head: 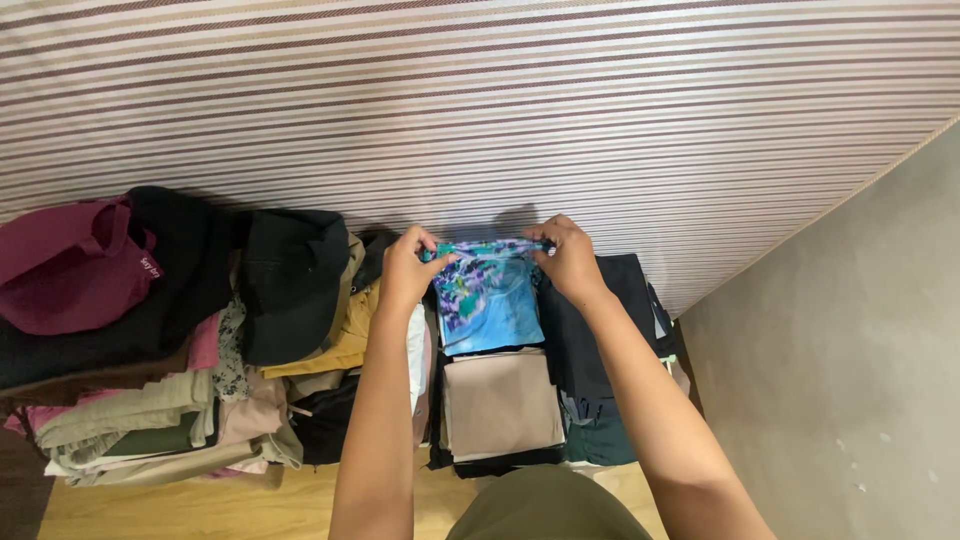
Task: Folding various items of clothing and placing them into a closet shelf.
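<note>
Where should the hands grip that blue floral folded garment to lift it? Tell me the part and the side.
Grip the blue floral garment at its far edge's two corners, coming from above, left hand and right hand as now. It lies flat on a beige folded piece, hemmed in by stacks both sides, so the far edge looks freest.

Both forearms run off the bottom edge at six o'clock. The clothes pile [150,420] is cut at nine o'clock. The beige cloth [500,405] hides darker folded layers beneath.

Between the left hand [408,268] and right hand [570,258] hangs thin, printed blue cloth [487,300]; below them, matt beige fabric [500,403] and smooth wood floor [200,508].
</note>
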